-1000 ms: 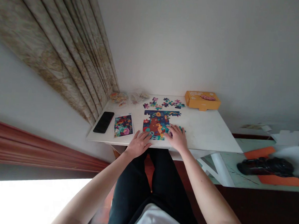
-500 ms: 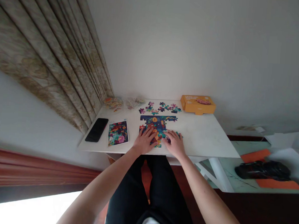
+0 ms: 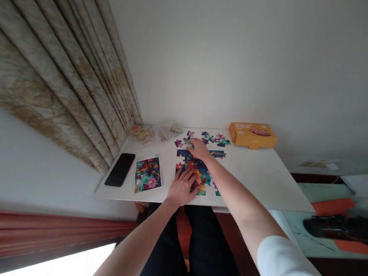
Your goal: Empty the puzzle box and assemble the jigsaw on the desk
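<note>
My left hand [image 3: 182, 188] lies with its fingers spread over the lower left of a partly joined jigsaw puzzle [image 3: 204, 167], covering some of it. Beyond the puzzle's upper edge, my right hand [image 3: 199, 148] reaches across to the loose puzzle pieces [image 3: 179, 143]. Its thumb and fingers are bent around a small colourful puzzle piece [image 3: 188, 142], partly hidden by them. My right forearm covers the puzzle's right side. More loose pieces [image 3: 219, 139] lie to the right of that hand.
On the white table [image 3: 257, 176], a picture card [image 3: 148, 174] and a black phone [image 3: 120, 169] lie at the left. Clear bags of pieces [image 3: 142, 133] sit at the back left. A yellow box [image 3: 252, 135] stands at the back right. A camera [image 3: 338, 228] rests on a lower surface.
My right hand has left the puzzle's lower right and moved up and left to the loose pieces. My left hand stays on the puzzle. The view has shifted slightly.
</note>
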A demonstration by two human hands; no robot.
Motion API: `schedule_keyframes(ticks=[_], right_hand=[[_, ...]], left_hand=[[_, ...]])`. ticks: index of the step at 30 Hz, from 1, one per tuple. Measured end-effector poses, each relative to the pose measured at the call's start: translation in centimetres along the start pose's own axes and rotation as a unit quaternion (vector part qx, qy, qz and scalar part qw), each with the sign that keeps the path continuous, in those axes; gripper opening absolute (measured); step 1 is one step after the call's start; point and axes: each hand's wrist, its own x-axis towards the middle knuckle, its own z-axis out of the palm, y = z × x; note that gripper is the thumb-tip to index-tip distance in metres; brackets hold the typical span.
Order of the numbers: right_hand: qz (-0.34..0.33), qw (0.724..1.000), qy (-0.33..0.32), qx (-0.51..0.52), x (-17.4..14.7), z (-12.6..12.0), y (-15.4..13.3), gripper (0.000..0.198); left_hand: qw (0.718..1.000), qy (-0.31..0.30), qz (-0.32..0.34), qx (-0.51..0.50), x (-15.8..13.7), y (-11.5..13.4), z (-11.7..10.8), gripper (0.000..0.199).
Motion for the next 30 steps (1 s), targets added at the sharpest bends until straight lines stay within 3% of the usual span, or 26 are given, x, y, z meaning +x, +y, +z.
schedule_keyframes(ticks=[6, 14, 18, 26, 30], right_hand=[[0.085, 0.994, -0.034, -0.065, 2.9, 1.2, -0.3, 0.041], [0.047, 0.994, -0.016, -0.097, 3.8, 2.4, -1.7, 0.035], [0.075, 0.995, -0.027, -0.066, 4.3, 2.4, -1.8, 0.036], [0.145, 0.987, 0.002, -0.070, 6.9, 0.3, 0.9, 0.036], [0.136, 0.987, 0.012, -0.090, 6.6, -0.5, 3.5, 0.039]], left_hand=[[1.000, 0.019, 0.004, -0.015, -0.1, -0.1, 0.1, 0.043], [1.000, 0.012, 0.001, -0.018, -0.1, 0.0, 0.1, 0.044], [1.000, 0.013, 0.001, -0.022, -0.1, -0.1, 0.2, 0.044], [1.000, 0.012, -0.005, -0.026, -0.1, 0.0, 0.1, 0.044], [1.000, 0.009, -0.006, -0.026, -0.1, 0.0, -0.1, 0.041]])
